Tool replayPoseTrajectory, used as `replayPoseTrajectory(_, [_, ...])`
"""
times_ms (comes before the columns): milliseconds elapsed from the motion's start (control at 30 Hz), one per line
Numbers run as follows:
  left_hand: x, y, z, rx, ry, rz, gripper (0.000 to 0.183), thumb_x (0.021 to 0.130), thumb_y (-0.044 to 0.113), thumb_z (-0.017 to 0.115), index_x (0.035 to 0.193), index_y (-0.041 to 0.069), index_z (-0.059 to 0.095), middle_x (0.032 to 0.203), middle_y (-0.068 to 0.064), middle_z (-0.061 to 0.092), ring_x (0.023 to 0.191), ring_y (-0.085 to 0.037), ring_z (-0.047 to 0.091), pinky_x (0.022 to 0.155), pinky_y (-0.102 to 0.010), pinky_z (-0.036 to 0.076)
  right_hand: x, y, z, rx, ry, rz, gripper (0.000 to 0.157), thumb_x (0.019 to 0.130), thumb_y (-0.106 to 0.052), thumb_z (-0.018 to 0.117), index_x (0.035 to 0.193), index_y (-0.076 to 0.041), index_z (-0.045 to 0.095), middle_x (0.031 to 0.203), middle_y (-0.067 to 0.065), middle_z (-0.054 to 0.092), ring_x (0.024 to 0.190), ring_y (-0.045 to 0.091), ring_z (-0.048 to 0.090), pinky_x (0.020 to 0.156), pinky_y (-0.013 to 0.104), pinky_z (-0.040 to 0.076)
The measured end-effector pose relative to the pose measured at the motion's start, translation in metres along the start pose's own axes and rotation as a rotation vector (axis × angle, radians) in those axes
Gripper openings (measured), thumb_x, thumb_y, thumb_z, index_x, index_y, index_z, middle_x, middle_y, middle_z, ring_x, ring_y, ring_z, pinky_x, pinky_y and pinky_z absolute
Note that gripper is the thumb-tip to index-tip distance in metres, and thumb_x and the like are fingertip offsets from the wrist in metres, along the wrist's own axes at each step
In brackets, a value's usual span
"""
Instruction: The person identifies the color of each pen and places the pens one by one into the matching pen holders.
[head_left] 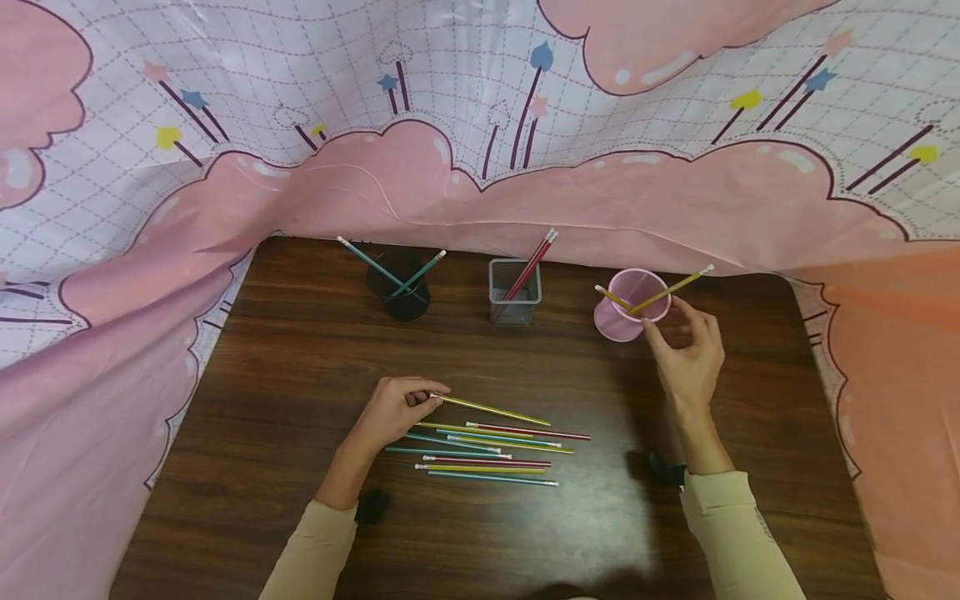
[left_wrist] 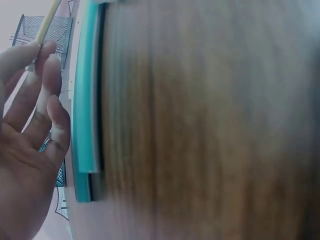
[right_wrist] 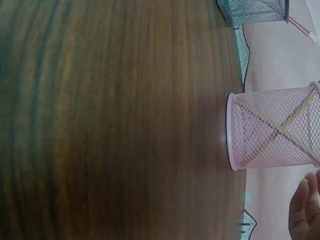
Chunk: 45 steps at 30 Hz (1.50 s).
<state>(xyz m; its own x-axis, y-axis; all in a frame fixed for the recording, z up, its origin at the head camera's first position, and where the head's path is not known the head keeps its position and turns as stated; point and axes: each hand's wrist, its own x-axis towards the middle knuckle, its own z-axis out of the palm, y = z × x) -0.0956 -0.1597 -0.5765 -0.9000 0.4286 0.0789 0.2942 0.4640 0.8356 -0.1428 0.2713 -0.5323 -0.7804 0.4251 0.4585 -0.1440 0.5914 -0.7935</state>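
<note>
My left hand (head_left: 392, 412) pinches a yellow pencil (head_left: 495, 409) near its white eraser end, between thumb and fingers; the pencil points right, just above a loose group of pencils. In the left wrist view that pencil (left_wrist: 48, 21) slants up from the fingertips. My right hand (head_left: 692, 354) holds the rim of a pink mesh pencil cup (head_left: 613, 327), thumb at the front and fingers on the right side. Two yellow pencils (head_left: 678, 285) lean crosswise inside the cup. The right wrist view shows the upright cup (right_wrist: 272, 160) with the fingers (right_wrist: 300, 202) partly cut off.
Several teal, red and yellow pencils (head_left: 487, 458) lie across the dark wooden table (head_left: 600, 533). Toward the back stand a black mesh cup (head_left: 408, 310) with two teal pencils and a square grey mesh cup (head_left: 513, 313) with red pencils. A patterned cloth (head_left: 450, 192) hangs behind.
</note>
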Motion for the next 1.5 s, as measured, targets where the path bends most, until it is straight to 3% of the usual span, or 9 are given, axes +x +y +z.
replayPoseTrajectory(333, [0.004, 0.001, 0.005, -0.113, 0.058, -0.018, 0.014, 0.081, 0.024, 0.068, 0.095, 0.027, 0.071, 0.088, 0.010, 0.063, 0.070, -0.010, 0.060, 0.056, -0.026, 0.051, 0.001, 0.007, 0.002, -0.042, -0.030, 0.032, 0.058, 0.067, -0.034, 0.081, 0.119, -0.019, 0.061, 0.101, 0.003, 0.057, 0.071, 0.023, 0.060, 0.061, 0.016, 0.047])
replayPoseTrajectory(433, [0.005, 0.005, 0.005, -0.195, 0.060, -0.031, 0.014, 0.084, 0.019, 0.066, 0.097, 0.020, 0.070, 0.087, 0.000, 0.066, 0.068, -0.016, 0.063, 0.054, -0.029, 0.052, 0.002, 0.007, 0.003, -0.057, -0.038, 0.051, 0.060, 0.066, -0.036, 0.081, 0.120, -0.020, 0.060, 0.100, 0.002, 0.057, 0.072, 0.019, 0.059, 0.065, 0.015, 0.045])
replayPoseTrajectory(667, [0.014, 0.035, -0.004, -0.453, 0.073, -0.028, 0.017, 0.086, 0.001, 0.060, 0.102, -0.005, 0.062, 0.085, -0.029, 0.062, 0.066, -0.035, 0.064, 0.054, -0.039, 0.054, 0.006, 0.010, 0.006, -0.027, -0.081, 0.103, 0.063, 0.067, -0.037, 0.080, 0.125, -0.028, 0.055, 0.101, -0.002, 0.058, 0.074, 0.020, 0.059, 0.065, 0.016, 0.044])
replayPoseTrajectory(800, [0.021, 0.039, -0.006, -0.547, 0.092, -0.016, 0.015, 0.086, -0.001, 0.059, 0.100, -0.005, 0.061, 0.090, -0.034, 0.059, 0.070, -0.038, 0.064, 0.057, -0.040, 0.054, 0.005, 0.012, 0.006, -0.005, -0.083, 0.123, 0.065, 0.068, -0.035, 0.080, 0.126, -0.029, 0.054, 0.103, -0.003, 0.059, 0.074, 0.021, 0.061, 0.063, 0.014, 0.044])
replayPoseTrajectory(933, [0.029, 0.033, -0.004, -0.636, 0.133, 0.008, 0.014, 0.086, -0.001, 0.059, 0.099, -0.003, 0.062, 0.093, -0.036, 0.056, 0.073, -0.037, 0.064, 0.060, -0.042, 0.054, 0.004, 0.013, 0.006, 0.017, -0.097, 0.133, 0.065, 0.068, -0.034, 0.080, 0.127, -0.031, 0.052, 0.106, -0.001, 0.059, 0.074, 0.018, 0.061, 0.060, 0.013, 0.046])
replayPoseTrajectory(1167, [0.047, 0.029, -0.005, -0.663, 0.251, 0.095, 0.017, 0.084, 0.004, 0.063, 0.099, -0.005, 0.062, 0.089, -0.041, 0.055, 0.070, -0.034, 0.065, 0.057, -0.043, 0.054, 0.004, 0.015, 0.010, -0.027, -0.140, 0.111, 0.067, 0.069, -0.038, 0.078, 0.129, -0.031, 0.050, 0.108, 0.008, 0.056, 0.077, 0.023, 0.062, 0.061, 0.014, 0.044])
replayPoseTrajectory(1400, [0.060, 0.057, -0.019, -0.642, 0.301, 0.092, 0.014, 0.085, -0.001, 0.061, 0.098, -0.006, 0.063, 0.085, -0.021, 0.065, 0.069, -0.037, 0.064, 0.059, -0.045, 0.054, 0.005, 0.014, 0.013, -0.029, -0.137, 0.075, 0.067, 0.068, -0.037, 0.079, 0.128, -0.029, 0.051, 0.105, 0.004, 0.055, 0.075, 0.022, 0.063, 0.067, 0.026, 0.044])
replayPoseTrajectory(1500, [0.066, 0.059, -0.020, -0.647, 0.316, 0.103, 0.015, 0.085, 0.000, 0.061, 0.098, -0.008, 0.062, 0.083, -0.020, 0.065, 0.068, -0.036, 0.064, 0.058, -0.045, 0.054, 0.005, 0.016, 0.013, -0.042, -0.124, 0.064, 0.067, 0.068, -0.035, 0.080, 0.128, -0.028, 0.051, 0.104, 0.004, 0.055, 0.075, 0.024, 0.063, 0.070, 0.031, 0.044])
